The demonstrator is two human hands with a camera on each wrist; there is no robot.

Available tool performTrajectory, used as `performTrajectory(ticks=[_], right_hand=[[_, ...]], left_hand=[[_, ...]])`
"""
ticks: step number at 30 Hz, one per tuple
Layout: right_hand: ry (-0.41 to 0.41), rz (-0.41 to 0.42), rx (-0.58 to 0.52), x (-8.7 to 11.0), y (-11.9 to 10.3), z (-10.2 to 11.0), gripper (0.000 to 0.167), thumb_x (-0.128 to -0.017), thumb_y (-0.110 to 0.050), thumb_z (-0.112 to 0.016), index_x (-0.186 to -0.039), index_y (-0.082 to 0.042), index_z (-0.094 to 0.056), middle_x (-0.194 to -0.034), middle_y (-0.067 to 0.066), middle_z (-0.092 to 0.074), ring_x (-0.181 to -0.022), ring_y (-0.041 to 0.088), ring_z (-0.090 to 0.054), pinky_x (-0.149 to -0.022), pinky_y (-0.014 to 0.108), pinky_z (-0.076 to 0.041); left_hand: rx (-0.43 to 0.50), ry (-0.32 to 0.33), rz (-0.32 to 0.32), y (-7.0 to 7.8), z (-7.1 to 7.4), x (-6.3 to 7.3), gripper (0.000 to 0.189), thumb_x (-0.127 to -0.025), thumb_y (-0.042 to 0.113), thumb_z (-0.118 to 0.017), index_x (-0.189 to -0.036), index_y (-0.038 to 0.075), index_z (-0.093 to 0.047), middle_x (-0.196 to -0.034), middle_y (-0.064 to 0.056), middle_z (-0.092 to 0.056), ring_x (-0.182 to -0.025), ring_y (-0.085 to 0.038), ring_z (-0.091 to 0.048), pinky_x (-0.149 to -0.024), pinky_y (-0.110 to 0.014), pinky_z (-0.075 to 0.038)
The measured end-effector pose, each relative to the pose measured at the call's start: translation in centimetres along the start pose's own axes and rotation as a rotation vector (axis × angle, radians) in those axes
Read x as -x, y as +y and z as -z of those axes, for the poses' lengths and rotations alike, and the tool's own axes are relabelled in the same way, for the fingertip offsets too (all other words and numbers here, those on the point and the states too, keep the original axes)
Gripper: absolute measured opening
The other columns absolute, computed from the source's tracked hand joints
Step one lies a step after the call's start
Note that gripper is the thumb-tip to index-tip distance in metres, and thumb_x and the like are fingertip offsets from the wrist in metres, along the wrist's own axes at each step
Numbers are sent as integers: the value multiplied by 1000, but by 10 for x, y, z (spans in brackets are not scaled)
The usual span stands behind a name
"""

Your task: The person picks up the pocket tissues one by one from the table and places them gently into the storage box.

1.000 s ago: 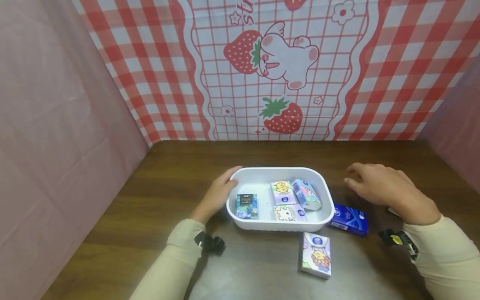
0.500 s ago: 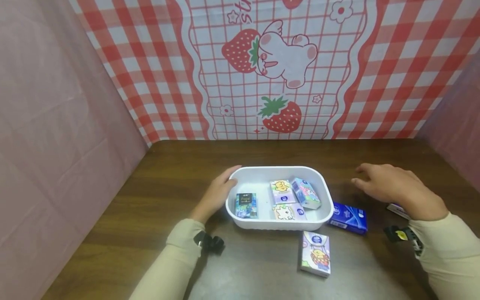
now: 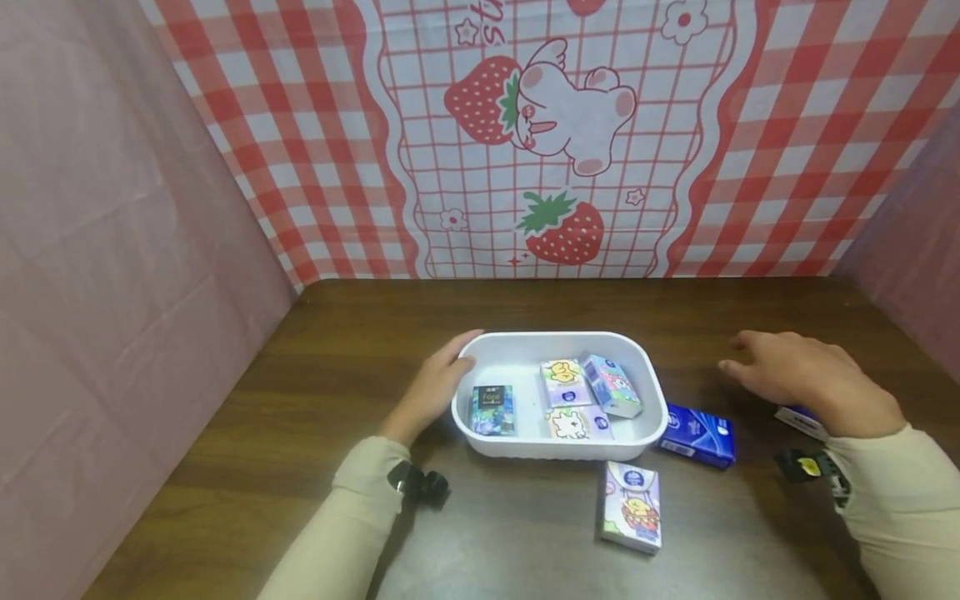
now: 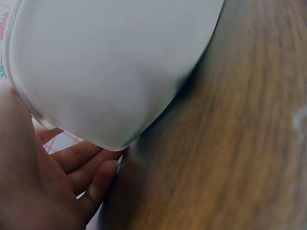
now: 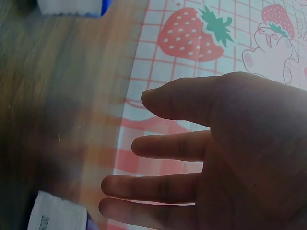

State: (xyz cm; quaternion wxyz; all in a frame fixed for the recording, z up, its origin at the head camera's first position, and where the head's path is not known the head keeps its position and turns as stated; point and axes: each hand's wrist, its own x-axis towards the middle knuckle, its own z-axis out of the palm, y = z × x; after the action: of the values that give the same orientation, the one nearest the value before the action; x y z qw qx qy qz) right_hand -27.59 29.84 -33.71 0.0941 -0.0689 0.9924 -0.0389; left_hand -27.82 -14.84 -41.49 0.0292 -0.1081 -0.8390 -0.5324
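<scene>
My left hand (image 3: 433,385) grips the left end of a white plastic tub (image 3: 558,451), thumb over the rim and fingers along the outside wall. Inside the tub lie several small tissue packs: a dark floral one (image 3: 492,411) at left, and cartoon-printed ones, such as a tilted blue one (image 3: 612,387), at right. Over the table's right side hovers my right hand (image 3: 806,379), holding nothing; in the right wrist view its fingers (image 5: 158,187) are straight and apart. Below it a tissue pack (image 3: 801,421) is partly hidden by the hand.
A dark blue tissue pack (image 3: 697,435) lies against the tub's right end. In front of the tub is a purple cartoon tissue pack (image 3: 632,508). A red-checked strawberry cloth (image 3: 562,167) hangs behind the wooden table (image 3: 360,333).
My right hand has moved a little to the right, away from the tub, and more of the pack beneath it shows. My left hand keeps its grip on the tub.
</scene>
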Motion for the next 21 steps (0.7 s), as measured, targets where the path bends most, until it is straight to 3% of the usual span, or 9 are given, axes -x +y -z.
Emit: performTrajectory(ticks=[21], right_hand=[[-20, -37, -17, -3, 23, -4, 86, -94, -58, -57, -137, 14, -40, -129, 46, -44, -112, 65, -43, -80, 80, -37]], left_hand=[[15, -5, 15, 1, 1, 1, 45, -103, 20, -50, -148, 18, -52, -148, -3, -52, -134, -26, -47, -113, -53, -33]])
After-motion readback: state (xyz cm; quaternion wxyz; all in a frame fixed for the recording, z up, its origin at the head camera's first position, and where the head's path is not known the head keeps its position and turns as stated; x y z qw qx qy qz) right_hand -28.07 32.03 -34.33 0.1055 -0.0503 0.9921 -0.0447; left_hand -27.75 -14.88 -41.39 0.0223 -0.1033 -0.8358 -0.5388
